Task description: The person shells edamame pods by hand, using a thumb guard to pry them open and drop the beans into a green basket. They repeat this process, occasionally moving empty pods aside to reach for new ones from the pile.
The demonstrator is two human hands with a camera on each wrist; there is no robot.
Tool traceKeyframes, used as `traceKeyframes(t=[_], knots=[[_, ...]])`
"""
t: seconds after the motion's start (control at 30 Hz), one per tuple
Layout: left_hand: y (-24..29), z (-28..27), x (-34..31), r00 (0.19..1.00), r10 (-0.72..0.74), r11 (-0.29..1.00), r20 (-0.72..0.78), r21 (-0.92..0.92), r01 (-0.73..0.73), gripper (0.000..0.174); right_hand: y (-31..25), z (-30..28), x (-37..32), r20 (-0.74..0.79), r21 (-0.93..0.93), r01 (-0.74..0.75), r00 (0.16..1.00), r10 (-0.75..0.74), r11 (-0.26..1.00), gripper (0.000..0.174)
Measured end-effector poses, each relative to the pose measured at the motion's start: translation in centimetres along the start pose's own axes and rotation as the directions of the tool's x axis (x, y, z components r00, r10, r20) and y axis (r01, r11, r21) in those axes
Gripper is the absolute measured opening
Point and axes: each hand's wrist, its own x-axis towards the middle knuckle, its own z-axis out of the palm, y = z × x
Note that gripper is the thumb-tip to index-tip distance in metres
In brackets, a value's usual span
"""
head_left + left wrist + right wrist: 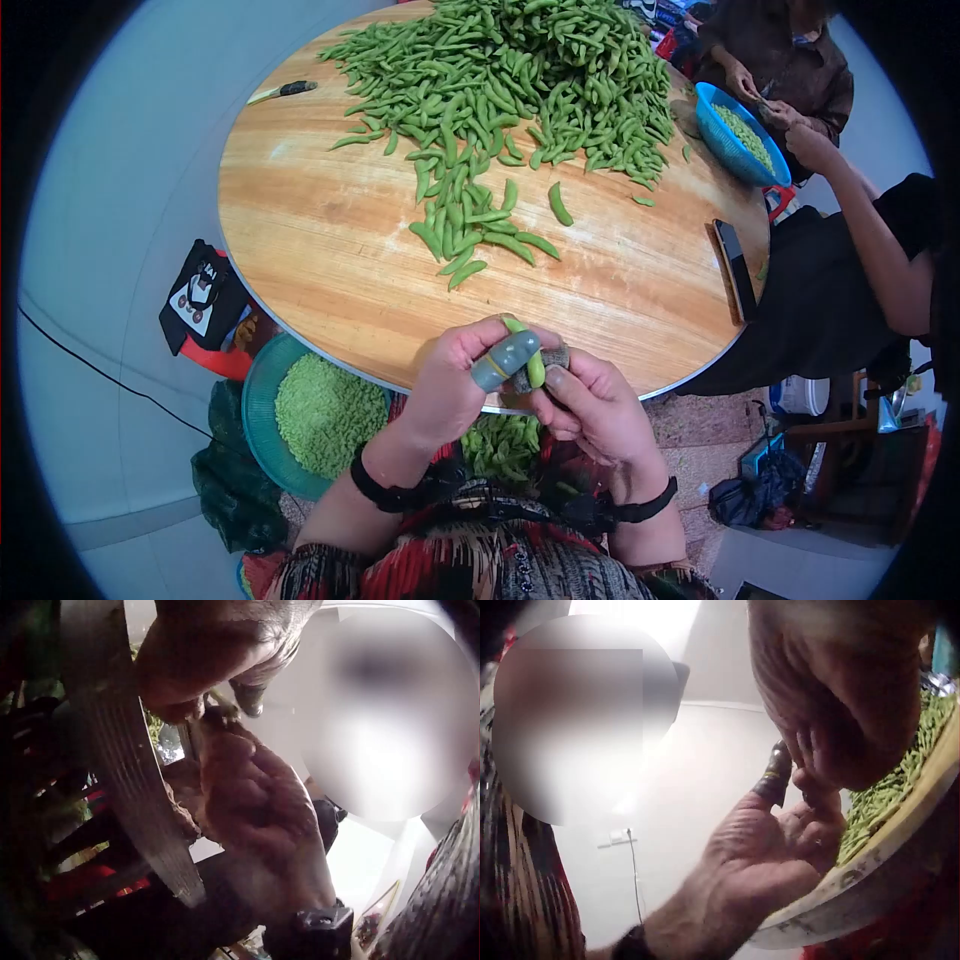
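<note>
Both my hands meet at the near edge of the round wooden table [300, 260]. Between them is one green bean pod [533, 362]. My left hand [495, 355] pinches it, with a grey-blue guard [505, 358] on the thumb. My right hand [555, 380] grips the pod from the other side, a dark guard on its thumb. In the left wrist view my left hand [210, 652] is above and my right hand [255, 802] below it. In the right wrist view my right hand [840, 690] meets my left hand [772, 855], whose thumb guard [775, 776] points up.
A big pile of pods [520, 80] covers the far table, with a smaller cluster [470, 220] nearer. A teal basket [258, 400] of shelled beans stands low left. Another person works over a blue basket [715, 125]. A phone [735, 270] and a knife [285, 90] lie on the table.
</note>
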Motion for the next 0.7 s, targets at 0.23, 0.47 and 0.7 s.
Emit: traceKeyframes(t=[0.23,0.47,0.7], knots=[[-1.3,0.5,0.7,0.957,0.238,0.910,-0.166,0.382,-0.160,0.028,0.4,-0.2,1.7,-0.174,-0.432,0.252,0.919,-0.354,0.866,0.015],[-1.0,-0.9,0.2,0.963,0.248,0.840,-0.109,0.520,-0.157,0.038,-0.1,0.0,1.7,0.025,-0.904,0.332,0.671,-0.741,0.269,0.013],[0.8,0.5,-1.7,0.971,0.237,0.893,0.017,0.389,-0.224,0.045,-1.7,-0.4,0.7,0.193,-0.902,0.388,0.755,-0.626,0.189,0.012]])
